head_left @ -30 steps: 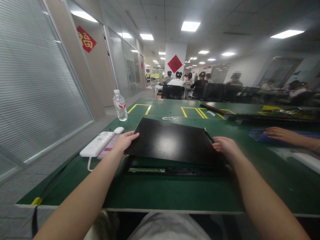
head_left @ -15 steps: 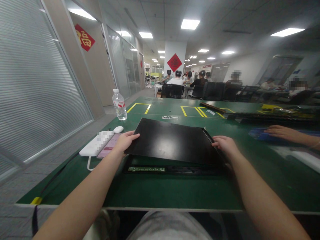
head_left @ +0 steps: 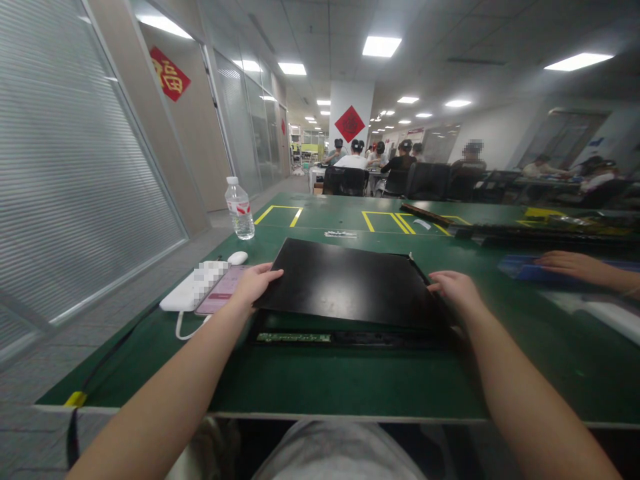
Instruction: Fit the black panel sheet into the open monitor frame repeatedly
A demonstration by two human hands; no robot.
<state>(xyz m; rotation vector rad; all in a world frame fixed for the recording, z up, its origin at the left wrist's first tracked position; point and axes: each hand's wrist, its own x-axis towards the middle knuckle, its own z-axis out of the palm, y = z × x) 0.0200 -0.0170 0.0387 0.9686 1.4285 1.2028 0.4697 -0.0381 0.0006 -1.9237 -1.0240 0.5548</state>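
A large black flat panel lies in front of me on the green table, its near edge raised a little over a black frame with a green circuit strip. My left hand grips the panel's left edge, fingers curled over it. My right hand holds the panel's right edge, thumb on top.
A white power strip and a pink phone lie left of the panel, with a white mouse and a water bottle behind. Another person's hand rests on blue material at the right. Several seated people work at far tables.
The panel's near edge has sunk slightly toward the frame. Both hands stay on its side edges.
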